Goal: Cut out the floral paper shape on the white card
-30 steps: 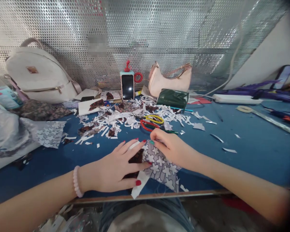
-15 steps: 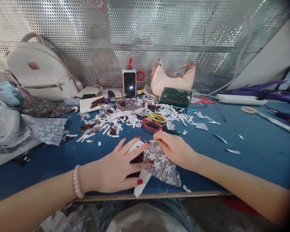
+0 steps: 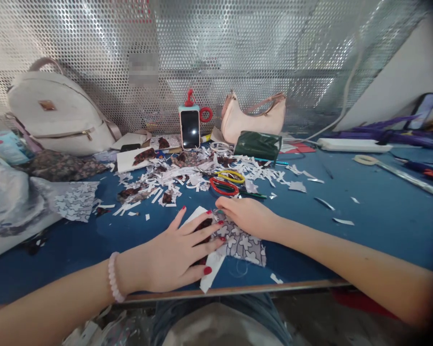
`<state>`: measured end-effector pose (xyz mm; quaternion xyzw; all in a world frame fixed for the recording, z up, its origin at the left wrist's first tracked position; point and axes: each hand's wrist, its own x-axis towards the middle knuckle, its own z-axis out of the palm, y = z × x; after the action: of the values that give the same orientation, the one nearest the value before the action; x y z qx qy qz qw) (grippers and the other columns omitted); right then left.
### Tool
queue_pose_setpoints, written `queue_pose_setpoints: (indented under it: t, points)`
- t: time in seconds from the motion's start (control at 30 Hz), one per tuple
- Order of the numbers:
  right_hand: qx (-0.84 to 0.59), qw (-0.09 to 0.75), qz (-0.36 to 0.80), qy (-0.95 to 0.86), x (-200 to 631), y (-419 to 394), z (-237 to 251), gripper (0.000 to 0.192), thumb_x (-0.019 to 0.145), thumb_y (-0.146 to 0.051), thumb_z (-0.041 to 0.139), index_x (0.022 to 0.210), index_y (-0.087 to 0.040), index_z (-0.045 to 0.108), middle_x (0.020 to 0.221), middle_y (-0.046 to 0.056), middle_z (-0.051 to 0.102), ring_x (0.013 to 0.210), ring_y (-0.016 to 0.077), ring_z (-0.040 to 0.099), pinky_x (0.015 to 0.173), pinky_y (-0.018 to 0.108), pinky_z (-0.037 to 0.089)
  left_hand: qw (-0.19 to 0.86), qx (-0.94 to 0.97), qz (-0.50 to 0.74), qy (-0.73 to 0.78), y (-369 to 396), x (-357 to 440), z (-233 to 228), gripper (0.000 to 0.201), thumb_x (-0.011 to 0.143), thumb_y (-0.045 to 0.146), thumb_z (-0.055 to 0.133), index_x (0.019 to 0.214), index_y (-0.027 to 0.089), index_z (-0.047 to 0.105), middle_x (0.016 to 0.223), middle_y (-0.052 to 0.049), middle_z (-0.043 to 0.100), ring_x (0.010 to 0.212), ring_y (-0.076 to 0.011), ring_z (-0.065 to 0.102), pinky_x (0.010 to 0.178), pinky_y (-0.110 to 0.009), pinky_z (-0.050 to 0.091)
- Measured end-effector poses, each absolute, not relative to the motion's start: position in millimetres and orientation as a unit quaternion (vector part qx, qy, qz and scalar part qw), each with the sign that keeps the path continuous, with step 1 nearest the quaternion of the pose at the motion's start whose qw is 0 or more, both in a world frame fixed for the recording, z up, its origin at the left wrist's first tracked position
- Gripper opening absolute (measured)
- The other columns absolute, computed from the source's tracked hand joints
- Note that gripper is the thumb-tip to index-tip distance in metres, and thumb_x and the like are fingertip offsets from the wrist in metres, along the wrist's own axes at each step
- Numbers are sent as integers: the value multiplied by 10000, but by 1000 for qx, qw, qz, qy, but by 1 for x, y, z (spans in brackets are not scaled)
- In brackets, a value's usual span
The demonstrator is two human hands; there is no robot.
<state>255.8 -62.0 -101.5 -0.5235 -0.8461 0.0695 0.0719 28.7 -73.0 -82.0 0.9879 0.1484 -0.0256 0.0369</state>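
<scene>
My left hand lies flat with its fingers spread on a white paper piece that carries a dark floral fabric scrap. My right hand rests on a grey fabric with white flowers, its fingertips closed on the fabric's upper left edge, right beside the left fingertips. The fabric lies flat on the blue table near its front edge, partly under both hands.
Red-handled scissors and yellow-handled scissors lie just beyond my hands amid several paper scraps. Farther back stand a phone, a pink handbag, a green pouch and a white backpack. Printed fabric lies left.
My right hand has lowered the flower fabric from a lifted fold to flat on the table. My left hand stayed pressed on the paper piece.
</scene>
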Motion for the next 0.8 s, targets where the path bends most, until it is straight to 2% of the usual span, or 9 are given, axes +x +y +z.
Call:
queue_pose_setpoints:
  t: [0.1,0.23,0.33,0.43,0.6,0.73,0.8]
  points:
    - [-538,99,154,-823,256,-62,-88,157,843,-196,384,947,-165,498,670,16,578,576,139,500,532,235,324,42,984,-23,170,-74,28,-82,461,897,360,372,1346,261,333,1464,-148,178,1338,-370,101,990,-653,154]
    - [-516,104,277,-804,255,-55,-71,238,771,-320,527,936,-151,555,764,25,594,627,132,504,552,231,360,55,980,-2,192,-74,26,-85,457,883,385,407,1331,317,353,1477,-153,74,1326,-414,79,989,-644,173]
    - [-486,97,306,-813,254,-49,-68,153,693,-258,593,789,-140,607,696,7,575,619,125,499,553,229,361,65,979,5,195,-74,25,-85,455,882,395,408,1329,335,351,1480,-142,42,1323,-427,57,986,-652,170]
    - [-457,152,338,-808,252,-48,-70,123,691,-225,582,778,-152,630,687,-3,594,618,118,514,574,228,384,79,978,6,195,-73,25,-85,450,881,404,408,1324,350,353,1484,-124,8,1322,-432,45,983,-652,181]
    - [-445,221,328,-804,249,-53,-76,121,710,-157,542,790,-170,632,780,1,640,700,119,566,656,230,420,92,977,-1,195,-71,26,-84,442,882,407,403,1318,349,365,1486,-113,-13,1321,-437,28,982,-647,200]
    - [-473,196,297,-806,248,-53,-82,114,709,-119,540,777,-157,623,761,10,642,717,136,577,679,245,426,75,979,-5,188,-72,27,-83,451,886,403,395,1331,334,353,1493,-97,35,1330,-412,38,985,-642,211]
    - [-479,184,284,-810,248,-54,-85,123,723,-107,522,781,-154,619,758,16,640,709,140,576,665,246,422,67,982,-17,177,-72,27,-82,451,897,383,373,1340,308,342,1490,-77,113,1338,-387,52,987,-654,192]
